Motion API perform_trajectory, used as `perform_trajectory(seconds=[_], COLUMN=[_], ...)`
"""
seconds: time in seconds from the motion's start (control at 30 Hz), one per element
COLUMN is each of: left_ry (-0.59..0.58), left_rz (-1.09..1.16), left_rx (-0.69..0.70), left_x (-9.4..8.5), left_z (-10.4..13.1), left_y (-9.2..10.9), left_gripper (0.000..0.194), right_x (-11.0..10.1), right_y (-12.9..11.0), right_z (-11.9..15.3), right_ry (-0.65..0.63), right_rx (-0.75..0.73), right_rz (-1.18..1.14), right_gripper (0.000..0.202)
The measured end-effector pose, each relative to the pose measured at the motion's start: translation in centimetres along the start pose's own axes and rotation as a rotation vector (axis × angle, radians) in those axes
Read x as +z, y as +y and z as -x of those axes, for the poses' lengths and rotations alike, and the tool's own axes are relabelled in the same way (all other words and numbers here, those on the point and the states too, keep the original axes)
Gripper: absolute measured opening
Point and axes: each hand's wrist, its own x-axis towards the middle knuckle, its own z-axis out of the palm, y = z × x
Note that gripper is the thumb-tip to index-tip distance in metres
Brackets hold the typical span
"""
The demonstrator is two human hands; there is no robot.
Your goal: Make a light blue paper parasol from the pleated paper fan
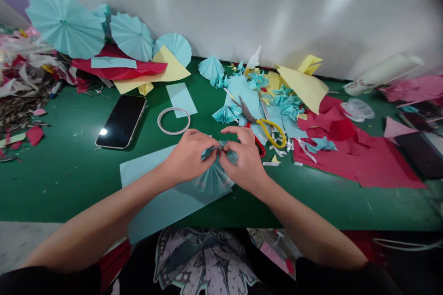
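Between my two hands is a light blue pleated paper fan (pixel 212 179), its folds spreading down toward me. My left hand (pixel 194 154) pinches its upper edge with thumb and forefinger. My right hand (pixel 242 156) pinches the same edge just beside, with the fingertips nearly meeting. Part of the fan's top is hidden behind the fingers. Under the fan and my left forearm lies a large light blue paper sheet (pixel 155 212). Scissors (pixel 259 122) with yellow and red handles rest just beyond my right hand. A roll of tape (pixel 173 120) lies beyond my left hand.
A phone (pixel 122 121) lies to the left. Finished pleated rosettes (pixel 65 25) lean against the wall at the back. Blue scraps (pixel 285 101), yellow paper (pixel 304 85) and red paper (pixel 384 161) spread over the right side of the green table (pixel 69 184). A dark phone (pixel 422 152) lies far right.
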Motion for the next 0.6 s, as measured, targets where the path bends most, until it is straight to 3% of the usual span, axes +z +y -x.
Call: perform_trajectory(seconds=[0.37,0.47,0.6], left_ry=[0.020,0.031,0.043], left_rz=[-0.020,-0.042,-0.059], left_rx=[-0.006,-0.076,-0.271], left_x=[0.1,0.0,-0.2], left_z=[0.1,0.0,-0.1], left_y=[-0.2,-0.4,-0.8], left_gripper=[0.017,0.016,0.015], right_x=[0.0,-0.3,-1.0], right_y=[0.3,0.2,0.2], right_z=[0.0,-0.2,-0.6], right_ry=[0.035,0.063,0.105], right_rx=[-0.047,-0.064,-0.071], right_rz=[-0.005,0.003,0.011], right_gripper=[0.016,0.018,0.021])
